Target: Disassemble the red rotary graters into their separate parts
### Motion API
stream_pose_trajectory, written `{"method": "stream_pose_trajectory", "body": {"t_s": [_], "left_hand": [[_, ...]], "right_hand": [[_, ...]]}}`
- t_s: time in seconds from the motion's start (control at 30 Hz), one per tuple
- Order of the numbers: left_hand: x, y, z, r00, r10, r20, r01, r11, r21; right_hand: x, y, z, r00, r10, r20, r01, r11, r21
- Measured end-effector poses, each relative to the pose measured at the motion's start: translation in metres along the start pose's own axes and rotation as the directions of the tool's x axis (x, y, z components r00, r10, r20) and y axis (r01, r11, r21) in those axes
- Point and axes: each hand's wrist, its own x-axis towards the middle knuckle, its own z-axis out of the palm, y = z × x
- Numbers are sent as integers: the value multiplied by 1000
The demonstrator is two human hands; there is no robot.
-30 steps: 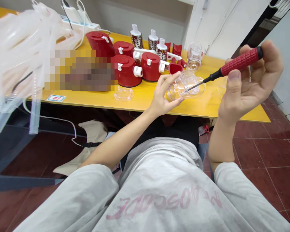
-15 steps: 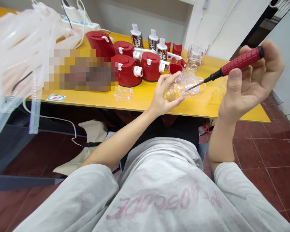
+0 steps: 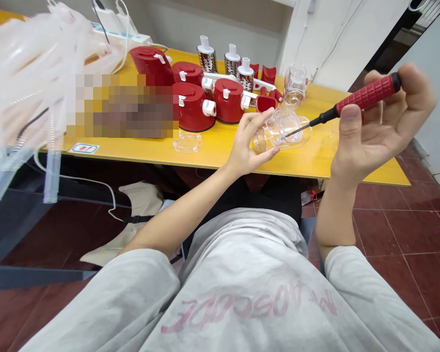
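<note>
My left hand (image 3: 251, 144) is closed around one end of a clear plastic housing (image 3: 288, 126), which lies on its side at the front of the yellow table. In my right hand (image 3: 376, 127) is a screwdriver (image 3: 366, 95) with a red ribbed handle and a black collar. Its thin shaft slants down to the left into the housing's open end. What the tip touches inside cannot be made out. Just left of my left hand, a flat clear plastic ring (image 3: 188, 142) rests on the table.
Several red round bases (image 3: 229, 100) with white knobs stand behind my left hand. Metal grater drums (image 3: 245, 76) and another clear housing (image 3: 295, 85) are further back. A plastic bag (image 3: 33, 73) covers the table's left end. The table's front edge (image 3: 315, 176) runs below my hands.
The screwdriver handle and my right fingers have shifted slightly, a little to the right. My left hand and the clear housing stay in place.
</note>
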Motion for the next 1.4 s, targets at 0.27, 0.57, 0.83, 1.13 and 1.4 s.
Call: {"method": "stream_pose_trajectory", "body": {"t_s": [0.27, 0.57, 0.83, 1.13, 1.4], "left_hand": [[-1, -2, 0, 1000, -9, 14, 9, 1000, -14], [0, -1, 0, 1000, -4, 2, 4, 1000, -8], [-1, -2, 0, 1000, -3, 5, 3, 1000, -12], [0, 1, 0, 1000, -11, 6, 11, 1000, -10], [1, 0, 0, 1000, -2, -6, 2, 1000, -9]], "right_hand": [[-2, 5, 2, 999, 17, 29, -17, 1000, 15], [-1, -8, 0, 991, 129, 14, -127, 985, -120], [-6, -6, 5, 992, 113, 51, -113, 994, 2], [-2, -9, 3, 969, 217, 117, -193, 963, -189], [-7, -17, 13, 970, 243, 20, -241, 967, -83]]}}
